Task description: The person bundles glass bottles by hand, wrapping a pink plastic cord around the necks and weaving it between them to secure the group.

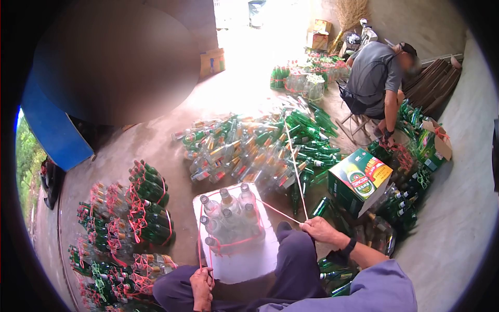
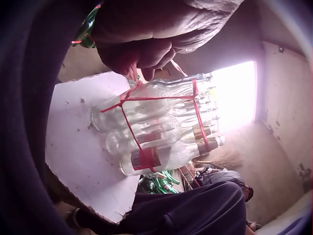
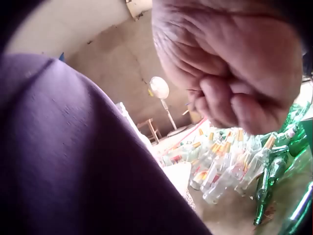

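Several clear glass bottles (image 1: 228, 214) stand bunched upright on a white foam board (image 1: 239, 268) between the person's knees. Pink plastic twine (image 1: 280, 212) circles the bunch low down and near the necks, as the left wrist view shows on the bottles (image 2: 171, 154). At the near left corner of the board, my left hand (image 1: 201, 288) grips strands of twine leading up to the bunch. My right hand (image 1: 321, 230), fingers curled in the right wrist view, holds the twine drawn out to the right of the bunch. From there a pale length runs away over the loose bottles.
Loose clear and green bottles (image 1: 244, 151) lie heaped ahead. Tied bundles (image 1: 150, 223) stand at the left. A Tsingtao carton (image 1: 358, 179) sits at the right. Beyond it, another person (image 1: 374, 78) sits bent over green bottles. A standing fan (image 3: 160, 88) appears in the right wrist view.
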